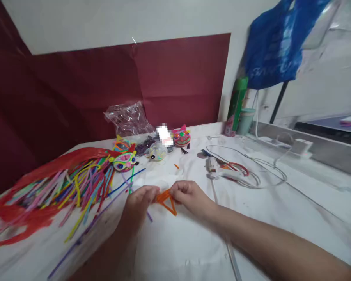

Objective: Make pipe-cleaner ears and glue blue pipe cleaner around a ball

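An orange pipe cleaner [172, 210], bent into a triangle, is held between my two hands above the white table. My left hand [139, 201] pinches its left corner with closed fingers. At the right corner, my right hand [190, 196] grips it between thumb and curled fingers. The lower point of the triangle hangs toward me. A short orange piece [177, 166] lies on the table beyond my hands. Just left of my left hand are loose purple [103, 210] and blue [127, 182] pipe cleaners.
Many coloured pipe cleaners [78, 187] lie on a red plastic bag [43, 218] at left. Decorated craft faces [124, 161], [181, 137] stand at the back. A glue gun [213, 167] with a cable is on the right, near a green can [236, 103] and a cup [246, 121].
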`<action>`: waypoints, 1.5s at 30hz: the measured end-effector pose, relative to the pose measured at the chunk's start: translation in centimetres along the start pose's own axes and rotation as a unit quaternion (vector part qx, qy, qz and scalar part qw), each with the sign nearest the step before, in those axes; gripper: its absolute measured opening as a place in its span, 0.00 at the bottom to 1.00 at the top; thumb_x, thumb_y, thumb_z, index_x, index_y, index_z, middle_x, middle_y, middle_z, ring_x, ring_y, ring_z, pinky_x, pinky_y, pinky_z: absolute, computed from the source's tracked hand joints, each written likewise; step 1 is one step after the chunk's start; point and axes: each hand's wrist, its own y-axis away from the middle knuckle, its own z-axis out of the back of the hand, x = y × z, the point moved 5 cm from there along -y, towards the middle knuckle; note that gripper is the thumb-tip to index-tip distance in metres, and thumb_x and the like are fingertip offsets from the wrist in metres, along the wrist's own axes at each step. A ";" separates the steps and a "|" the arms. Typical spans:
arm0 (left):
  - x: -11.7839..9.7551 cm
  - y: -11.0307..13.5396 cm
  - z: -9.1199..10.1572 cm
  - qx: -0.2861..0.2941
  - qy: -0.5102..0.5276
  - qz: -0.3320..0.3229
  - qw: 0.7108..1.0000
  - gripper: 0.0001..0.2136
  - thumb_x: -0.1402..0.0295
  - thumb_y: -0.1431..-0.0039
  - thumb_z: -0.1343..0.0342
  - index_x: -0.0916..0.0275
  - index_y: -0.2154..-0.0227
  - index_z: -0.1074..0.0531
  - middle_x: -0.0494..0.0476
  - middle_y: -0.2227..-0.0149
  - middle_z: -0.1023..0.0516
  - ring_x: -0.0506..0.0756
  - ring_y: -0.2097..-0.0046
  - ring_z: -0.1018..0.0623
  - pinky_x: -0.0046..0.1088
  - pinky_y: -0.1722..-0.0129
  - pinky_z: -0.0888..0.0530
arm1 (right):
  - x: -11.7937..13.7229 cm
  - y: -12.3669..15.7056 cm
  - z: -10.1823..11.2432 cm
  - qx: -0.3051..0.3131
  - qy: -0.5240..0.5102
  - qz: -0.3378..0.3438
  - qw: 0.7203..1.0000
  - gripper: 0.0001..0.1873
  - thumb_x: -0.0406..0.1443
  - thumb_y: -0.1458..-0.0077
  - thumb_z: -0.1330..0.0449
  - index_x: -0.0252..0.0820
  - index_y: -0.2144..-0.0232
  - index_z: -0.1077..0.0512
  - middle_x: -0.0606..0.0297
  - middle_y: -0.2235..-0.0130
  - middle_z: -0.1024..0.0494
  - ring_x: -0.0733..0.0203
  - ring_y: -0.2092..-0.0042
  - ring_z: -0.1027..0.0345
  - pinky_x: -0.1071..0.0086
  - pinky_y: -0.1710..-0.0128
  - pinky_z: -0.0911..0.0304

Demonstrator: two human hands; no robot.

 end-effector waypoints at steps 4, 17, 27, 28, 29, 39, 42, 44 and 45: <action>1.3 0.1 -1.2 0.059 -0.006 0.066 0.996 0.10 0.60 0.57 0.40 0.63 0.80 0.28 0.46 0.83 0.34 0.48 0.78 0.38 0.24 0.77 0.42 | -0.2 0.2 -0.3 0.013 0.008 0.002 1.000 0.07 0.37 0.56 0.45 0.40 0.81 0.34 0.73 0.81 0.36 0.69 0.77 0.44 0.73 0.74 0.47; 0.8 0.2 -1.3 0.045 0.062 0.023 0.997 0.10 0.60 0.51 0.42 0.63 0.74 0.29 0.48 0.80 0.30 0.50 0.74 0.32 0.25 0.70 0.38 | 5.5 -0.8 9.6 -0.218 0.038 0.065 0.973 0.12 0.42 0.56 0.39 0.38 0.77 0.29 0.68 0.78 0.27 0.68 0.77 0.40 0.73 0.76 0.44; 0.3 0.6 -1.8 0.045 0.099 0.056 0.993 0.10 0.65 0.55 0.41 0.64 0.71 0.30 0.50 0.81 0.26 0.50 0.76 0.29 0.26 0.71 0.34 | 0.4 0.8 6.9 -0.098 0.140 -0.019 0.985 0.08 0.39 0.54 0.42 0.39 0.78 0.31 0.68 0.79 0.28 0.68 0.77 0.39 0.73 0.74 0.41; 0.4 0.6 -1.9 0.041 0.112 0.061 0.991 0.11 0.65 0.56 0.40 0.64 0.70 0.30 0.49 0.80 0.25 0.50 0.76 0.28 0.26 0.71 0.33 | 0.2 0.9 6.5 -0.088 0.148 -0.018 0.985 0.08 0.39 0.54 0.42 0.39 0.78 0.31 0.68 0.79 0.28 0.68 0.77 0.39 0.73 0.74 0.41; 0.5 0.6 -1.9 0.040 0.122 0.065 0.990 0.12 0.65 0.56 0.40 0.64 0.68 0.30 0.49 0.79 0.25 0.50 0.76 0.28 0.27 0.71 0.32 | 0.0 0.9 6.3 -0.082 0.157 -0.015 0.984 0.09 0.39 0.53 0.43 0.39 0.78 0.31 0.68 0.78 0.28 0.68 0.76 0.39 0.72 0.74 0.42; 1.5 0.2 -1.7 0.054 0.104 0.082 0.990 0.11 0.62 0.55 0.40 0.65 0.71 0.29 0.51 0.79 0.25 0.50 0.76 0.28 0.26 0.71 0.32 | 0.4 1.4 6.6 -0.066 0.200 0.009 0.978 0.09 0.38 0.51 0.46 0.39 0.76 0.30 0.65 0.76 0.26 0.65 0.75 0.35 0.72 0.73 0.40; 1.7 0.1 -1.3 0.053 0.080 0.067 0.993 0.12 0.60 0.51 0.41 0.64 0.71 0.27 0.50 0.80 0.26 0.49 0.76 0.30 0.23 0.73 0.35 | 2.4 1.1 10.3 -0.149 0.260 0.033 0.953 0.12 0.39 0.47 0.48 0.38 0.72 0.29 0.63 0.73 0.24 0.63 0.73 0.32 0.72 0.72 0.38; 1.9 -0.1 -1.2 0.050 0.082 0.059 0.994 0.11 0.60 0.50 0.40 0.64 0.73 0.28 0.48 0.82 0.29 0.47 0.79 0.34 0.22 0.77 0.40 | 3.4 1.0 13.4 -0.203 0.378 0.020 0.903 0.15 0.38 0.42 0.52 0.37 0.66 0.29 0.60 0.69 0.22 0.61 0.70 0.30 0.71 0.70 0.37; 2.0 -0.2 -1.2 0.051 0.097 0.062 0.992 0.11 0.60 0.51 0.39 0.64 0.73 0.28 0.47 0.83 0.30 0.46 0.80 0.36 0.21 0.79 0.42 | 3.7 0.9 14.6 -0.207 0.459 0.008 0.864 0.15 0.36 0.41 0.54 0.36 0.62 0.29 0.58 0.66 0.21 0.60 0.67 0.29 0.71 0.68 0.36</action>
